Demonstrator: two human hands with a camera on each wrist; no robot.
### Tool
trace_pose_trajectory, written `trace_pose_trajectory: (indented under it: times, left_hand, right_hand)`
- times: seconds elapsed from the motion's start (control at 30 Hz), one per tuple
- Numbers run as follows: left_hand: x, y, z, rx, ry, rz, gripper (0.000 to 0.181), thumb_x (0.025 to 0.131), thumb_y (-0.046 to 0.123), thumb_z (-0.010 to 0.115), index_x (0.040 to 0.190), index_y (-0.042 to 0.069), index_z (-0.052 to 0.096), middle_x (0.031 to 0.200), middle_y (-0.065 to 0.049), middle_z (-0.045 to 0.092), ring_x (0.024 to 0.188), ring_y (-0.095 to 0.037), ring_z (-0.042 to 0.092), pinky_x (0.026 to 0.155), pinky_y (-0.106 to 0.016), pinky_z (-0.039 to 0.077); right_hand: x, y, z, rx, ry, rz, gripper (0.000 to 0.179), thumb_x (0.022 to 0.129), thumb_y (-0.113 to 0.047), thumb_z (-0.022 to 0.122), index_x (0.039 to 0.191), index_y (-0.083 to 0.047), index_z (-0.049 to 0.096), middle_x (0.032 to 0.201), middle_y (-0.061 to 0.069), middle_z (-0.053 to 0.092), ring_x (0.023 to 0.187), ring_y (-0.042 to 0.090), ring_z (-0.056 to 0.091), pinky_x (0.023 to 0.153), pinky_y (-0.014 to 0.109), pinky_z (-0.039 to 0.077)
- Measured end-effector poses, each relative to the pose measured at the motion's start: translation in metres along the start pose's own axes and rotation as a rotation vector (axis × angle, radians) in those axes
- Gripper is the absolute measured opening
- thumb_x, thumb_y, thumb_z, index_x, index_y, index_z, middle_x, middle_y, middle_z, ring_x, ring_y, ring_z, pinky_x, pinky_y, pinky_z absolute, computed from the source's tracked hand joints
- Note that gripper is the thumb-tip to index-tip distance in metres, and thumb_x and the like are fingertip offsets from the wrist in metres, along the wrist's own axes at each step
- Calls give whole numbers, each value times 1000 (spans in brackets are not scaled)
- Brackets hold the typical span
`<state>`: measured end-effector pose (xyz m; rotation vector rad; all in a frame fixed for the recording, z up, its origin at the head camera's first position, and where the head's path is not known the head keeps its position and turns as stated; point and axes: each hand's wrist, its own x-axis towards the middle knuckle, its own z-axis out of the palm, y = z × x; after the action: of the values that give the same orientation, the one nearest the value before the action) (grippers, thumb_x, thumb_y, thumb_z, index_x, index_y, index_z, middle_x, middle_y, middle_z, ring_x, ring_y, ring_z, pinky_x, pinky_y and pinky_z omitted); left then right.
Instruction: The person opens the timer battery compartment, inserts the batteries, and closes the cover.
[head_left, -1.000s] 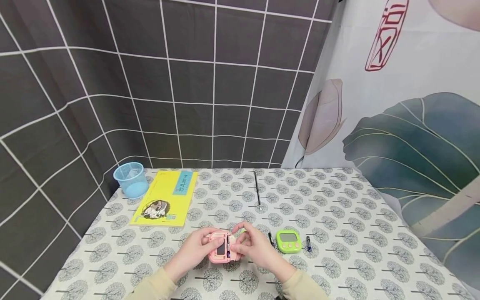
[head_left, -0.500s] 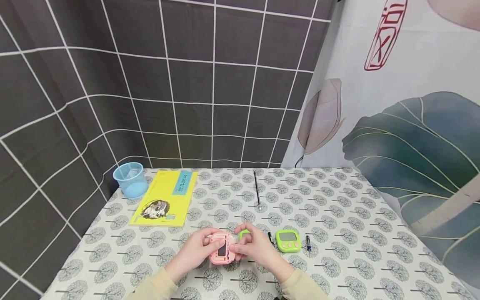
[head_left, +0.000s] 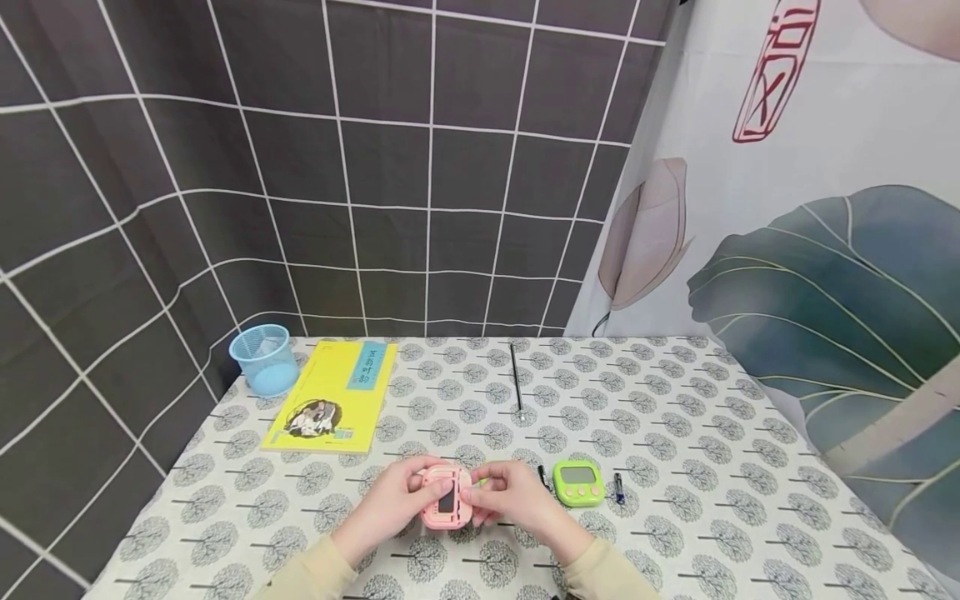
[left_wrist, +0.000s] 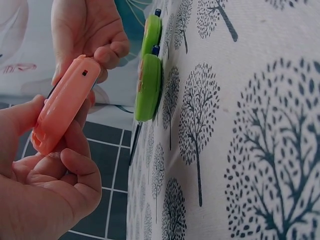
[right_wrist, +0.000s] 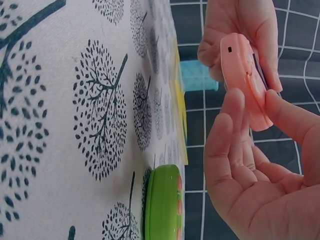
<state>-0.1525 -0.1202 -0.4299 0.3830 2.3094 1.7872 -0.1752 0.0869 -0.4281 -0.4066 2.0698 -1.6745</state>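
Between both hands is a pink timer (head_left: 447,497), with a dark rectangle (head_left: 447,497) on the face turned up. My left hand (head_left: 395,498) grips its left side, thumb on top and fingers underneath. At the opposite side, my right hand (head_left: 516,498) pinches the edge, thumb over the face, fingertips at the rim. In the left wrist view the timer's smooth pink shell (left_wrist: 70,102) tilts between the two hands, above the tablecloth. The right wrist view shows the right thumb (right_wrist: 287,115) and fingertips at its near end.
A green timer (head_left: 578,484) lies right of the hands, between a dark battery (head_left: 543,477) and a blue one (head_left: 618,489). Another green timer (left_wrist: 151,35) appears in the left wrist view. Farther back are a thin black rod (head_left: 516,379), a yellow book (head_left: 337,408) and a blue basket (head_left: 264,367).
The right index finger, raised earlier, has come down to the timer's edge. The slot along the timer's right side, open with a battery showing a second ago, now looks covered with pink.
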Motion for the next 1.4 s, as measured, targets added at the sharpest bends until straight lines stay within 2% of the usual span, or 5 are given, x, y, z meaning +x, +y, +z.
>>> trace_pose_trajectory:
  times: [0.17,0.4,0.83,1.07,1.4]
  left_hand:
    - [0,-1,0,12,5,-2,47,91,28,63,123,-5,55,92,-14,72,74,-15,68,67,-23,54]
    - [-1,1,1,49,31,-6,47,89,29,65,122,-3,57,99,-14,71,79,-15,67,71,-20,52]
    - [-1,2,2,76,51,-5,46,88,30,66,121,-1,57,98,-12,71,79,-14,67,73,-20,51]
    - [-1,1,3,30,46,3,43,90,25,64,122,-4,56,94,-14,72,76,-16,68,68,-21,53]
    - [-1,1,5,14,59,-8,40,90,21,64,121,-4,57,95,-15,71,76,-18,67,67,-21,53]
  right_hand:
    - [0,0,1,-6,9,4,30,85,-15,70,103,8,64,75,10,69,61,12,63,62,34,57]
    - [-1,1,2,9,-5,28,31,86,-17,68,103,8,63,77,8,69,65,13,64,66,34,57]
    - [-1,3,4,7,16,20,26,88,-17,66,99,7,64,75,8,68,62,12,63,65,35,57]
    - [-3,3,5,10,29,17,27,89,-18,65,99,7,64,74,8,68,61,12,63,63,32,56]
    - [-2,4,6,2,25,9,25,88,-16,66,97,7,64,74,11,69,62,14,64,64,34,57]
